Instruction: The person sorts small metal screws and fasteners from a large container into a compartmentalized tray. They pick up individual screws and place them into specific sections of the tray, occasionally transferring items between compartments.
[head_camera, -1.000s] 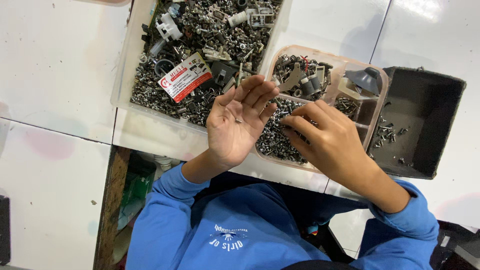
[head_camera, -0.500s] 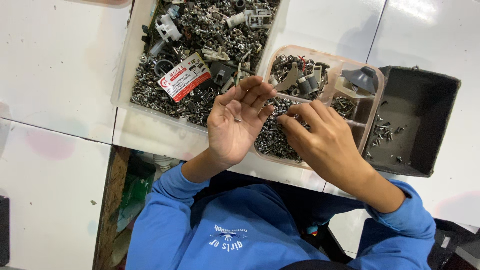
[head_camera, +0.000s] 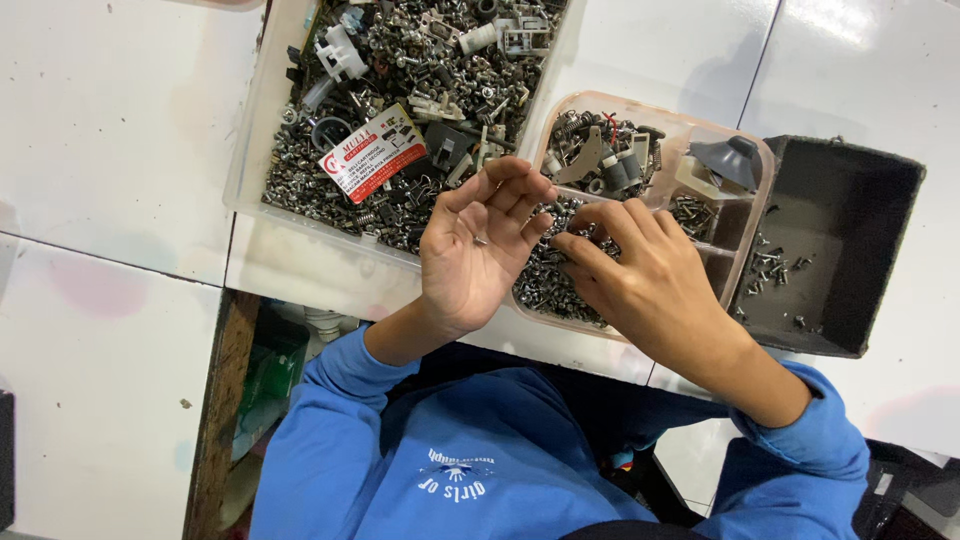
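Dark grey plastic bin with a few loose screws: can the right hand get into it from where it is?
Probably yes. The right hand sits over the clear divided tray right beside the dark grey plastic bin, whose top is open and uncovered; nothing lies between them.

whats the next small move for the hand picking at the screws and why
Probably the right hand should pinch a screw from the divided tray and drop it into the left hand: the palm is open, cupped and turned up beside it, with one small screw lying there.
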